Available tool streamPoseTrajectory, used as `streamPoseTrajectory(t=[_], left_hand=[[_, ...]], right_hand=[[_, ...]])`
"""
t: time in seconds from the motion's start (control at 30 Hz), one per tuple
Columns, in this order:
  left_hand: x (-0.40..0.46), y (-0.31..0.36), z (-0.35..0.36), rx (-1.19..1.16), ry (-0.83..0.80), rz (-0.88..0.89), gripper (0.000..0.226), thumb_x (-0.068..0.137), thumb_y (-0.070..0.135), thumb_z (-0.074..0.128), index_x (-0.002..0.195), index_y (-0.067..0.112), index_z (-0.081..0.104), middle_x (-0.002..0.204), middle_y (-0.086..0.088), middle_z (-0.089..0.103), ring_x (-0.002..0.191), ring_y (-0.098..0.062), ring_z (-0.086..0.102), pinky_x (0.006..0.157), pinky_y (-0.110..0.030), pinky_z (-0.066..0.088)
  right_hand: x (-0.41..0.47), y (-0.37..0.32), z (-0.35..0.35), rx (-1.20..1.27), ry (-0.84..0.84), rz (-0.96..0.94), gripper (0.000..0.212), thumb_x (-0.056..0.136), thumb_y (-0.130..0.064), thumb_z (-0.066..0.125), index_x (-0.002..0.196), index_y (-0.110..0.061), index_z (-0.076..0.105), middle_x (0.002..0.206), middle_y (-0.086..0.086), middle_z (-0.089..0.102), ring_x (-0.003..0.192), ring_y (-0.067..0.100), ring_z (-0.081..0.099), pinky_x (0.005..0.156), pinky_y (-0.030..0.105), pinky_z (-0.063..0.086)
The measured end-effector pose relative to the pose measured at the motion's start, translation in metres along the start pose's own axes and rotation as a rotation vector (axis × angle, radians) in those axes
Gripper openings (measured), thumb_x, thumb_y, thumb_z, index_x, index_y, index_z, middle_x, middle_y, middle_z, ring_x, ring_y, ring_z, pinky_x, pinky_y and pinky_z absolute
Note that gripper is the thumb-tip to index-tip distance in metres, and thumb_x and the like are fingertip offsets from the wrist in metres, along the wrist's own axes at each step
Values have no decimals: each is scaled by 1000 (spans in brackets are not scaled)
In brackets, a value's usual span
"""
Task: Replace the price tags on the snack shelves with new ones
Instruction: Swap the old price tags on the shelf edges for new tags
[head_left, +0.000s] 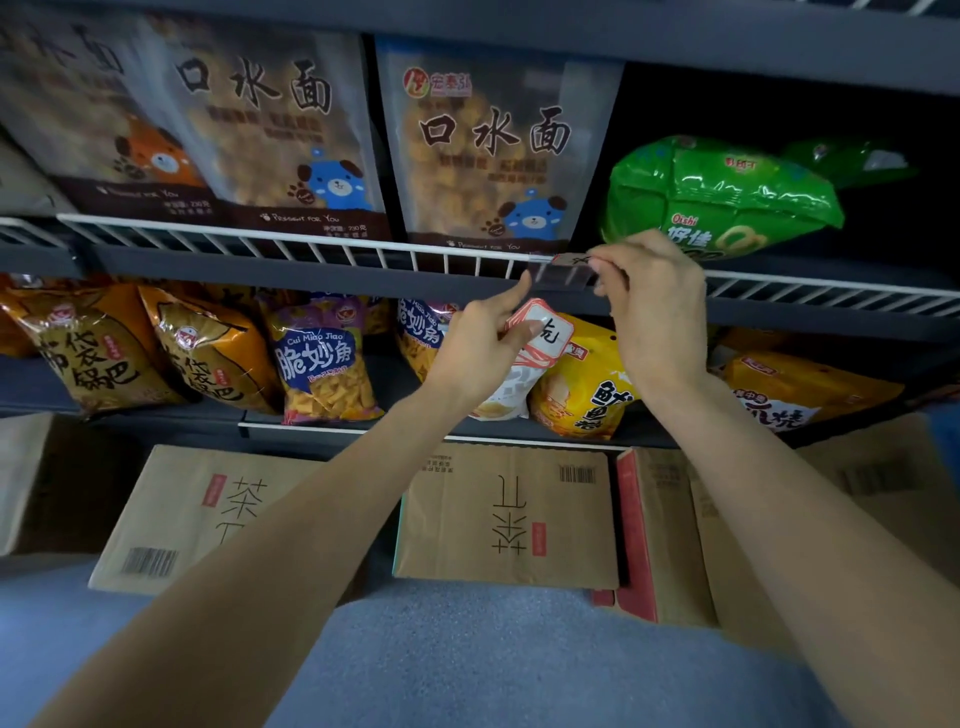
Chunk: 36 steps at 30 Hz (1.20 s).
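A: Where are your hands right now?

B: Your right hand is up at the white wire rail of the upper shelf, its grip closed: thumb and fingertips pinch the clear tag holder clipped to that rail. A small tag sits at the holder's top edge, right against your fingertips; its print is too blurred to read.

A: And the other one?

B: Your left hand is just below and to the left of that grip. Its fingers curl round a stack of red-bordered price tags, thumb pressed on the top card, while the index finger points up toward the holder, its tip just short of the holder.

A: What is around them?

B: Above your right grip lies a green snack bag; left of it stand brown noodle bags. Beneath both hands, yellow and orange snack bags fill the lower shelf, and cardboard boxes rest on the floor.
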<state>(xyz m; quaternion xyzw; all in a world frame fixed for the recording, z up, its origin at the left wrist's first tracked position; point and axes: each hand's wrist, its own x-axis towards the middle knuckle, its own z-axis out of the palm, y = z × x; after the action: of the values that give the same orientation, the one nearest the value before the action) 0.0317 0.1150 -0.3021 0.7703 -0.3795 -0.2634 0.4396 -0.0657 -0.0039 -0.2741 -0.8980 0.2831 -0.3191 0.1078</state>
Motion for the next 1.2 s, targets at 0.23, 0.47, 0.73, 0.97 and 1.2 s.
streamPoseTrajectory(t=[0.23,0.47,0.73,0.97,1.2], left_hand=[[4,-8,-11,151,-33,79,52,94,20,54,143,21,36,133,-9,55,125,-28,50,107,-44,36],[9,-8,-17,198,-30,134,51,94,19,53,142,22,37,117,-13,66,103,-32,60,90,-31,44],[15,-12,-21,125,-58,113,49,93,18,55,139,26,42,86,-3,67,92,-22,64,91,-35,48],[12,-13,-23,156,-87,104,49,93,18,55,139,28,41,72,4,55,69,-10,54,76,-27,46],[17,-9,-24,226,-130,96,50,92,10,55,135,28,38,62,6,46,55,-10,42,56,-25,44]], right_hand=[[4,-5,12,-190,-197,-32,21,91,-16,57,107,-6,68,103,11,59,88,30,60,68,38,50],[6,1,22,-325,-32,-148,6,83,-13,64,85,-10,59,74,9,59,54,32,58,44,34,47],[-2,4,27,-433,-91,-110,10,79,-6,68,88,-7,67,95,9,59,60,28,57,47,25,31],[-7,-2,23,-535,-184,-144,26,78,4,56,101,-4,65,101,13,59,66,31,61,49,27,28],[-10,3,26,-522,-43,-167,26,64,5,64,86,-10,67,79,7,62,39,24,52,44,19,25]])
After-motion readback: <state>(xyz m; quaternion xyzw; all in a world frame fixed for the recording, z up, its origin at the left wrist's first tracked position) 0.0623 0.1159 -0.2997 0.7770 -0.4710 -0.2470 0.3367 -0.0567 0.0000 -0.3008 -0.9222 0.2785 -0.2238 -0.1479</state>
